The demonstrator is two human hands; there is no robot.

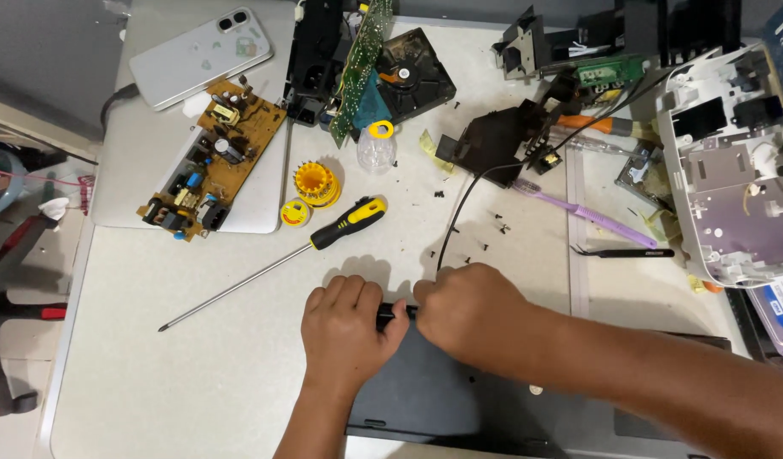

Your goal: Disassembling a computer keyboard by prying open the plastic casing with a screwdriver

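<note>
Dark flat device casing (425,391) lies at the six o'clock edge of the worktop (196,357), both hands on its upper rim. Left hand (344,327) and right hand (468,310) are each clenched around a short black cylindrical part (395,316) that sits between them; what it is cannot be told. The casing looks stiff, smooth and fairly light, probably best held by its long edges. At eleven o'clock of the hands lies a long yellow-and-black screwdriver (323,242), with solder spools (313,187) and a brown circuit board (213,161) beyond it. Small loose screws (485,234) dot the surface at one o'clock, near a purple toothbrush (578,212) and black tweezers (621,252); they could roll or scatter.
</note>
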